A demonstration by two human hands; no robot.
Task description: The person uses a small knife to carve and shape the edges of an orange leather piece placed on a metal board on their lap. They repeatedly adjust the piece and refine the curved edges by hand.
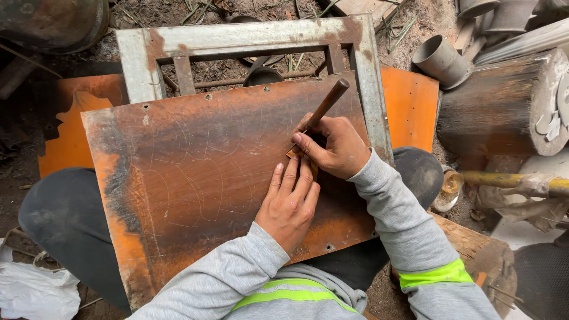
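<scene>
Right hand (333,148) grips scribing tool (323,109) – beside left hand (290,204).

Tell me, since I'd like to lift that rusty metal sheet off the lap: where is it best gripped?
Probably by the two long side edges of the rusty sheet, one hand from each side. It lies flat and wide across the knees, and those edges overhang freely. Its far edge rests against the metal frame, and both hands occupy the middle.
</scene>
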